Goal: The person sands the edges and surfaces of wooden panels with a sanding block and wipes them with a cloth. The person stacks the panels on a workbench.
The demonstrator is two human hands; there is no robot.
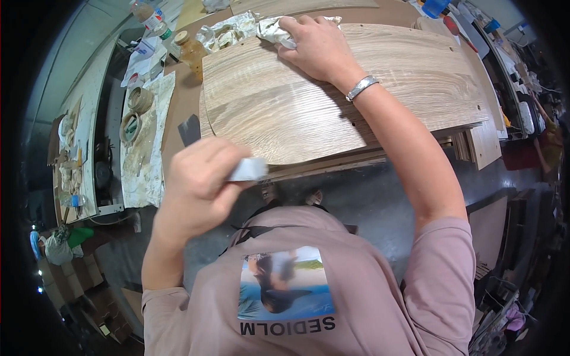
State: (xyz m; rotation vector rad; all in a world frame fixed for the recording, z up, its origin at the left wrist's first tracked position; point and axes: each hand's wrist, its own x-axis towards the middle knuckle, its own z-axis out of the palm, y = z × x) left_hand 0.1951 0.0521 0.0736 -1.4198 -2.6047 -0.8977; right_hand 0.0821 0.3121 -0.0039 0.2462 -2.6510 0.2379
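A wood-grain panel (285, 101) lies in front of me on top of a stack of similar boards, small dark holes near its edges. My right hand (320, 50) is at its far edge, fingers closed over a crumpled, stained white rag (272, 29). Closer to my body, my left hand (202, 181) is raised by the panel's near left corner. Its fingers wrap round a small whitish, flat-sided piece (249, 170), blurred by motion, so its kind is unclear. A dark flat blade-like piece (189, 130) lies beside the panel's left edge.
A corked jar (189, 50) of amber stuff stands off the panel's far left corner, beside more crumpled cloth (231, 31). Further left, a stained sheet (148, 148) bears small round containers (129, 127). A plastic bottle (148, 18) stands behind. A red-handled tool (454, 26) lies far right.
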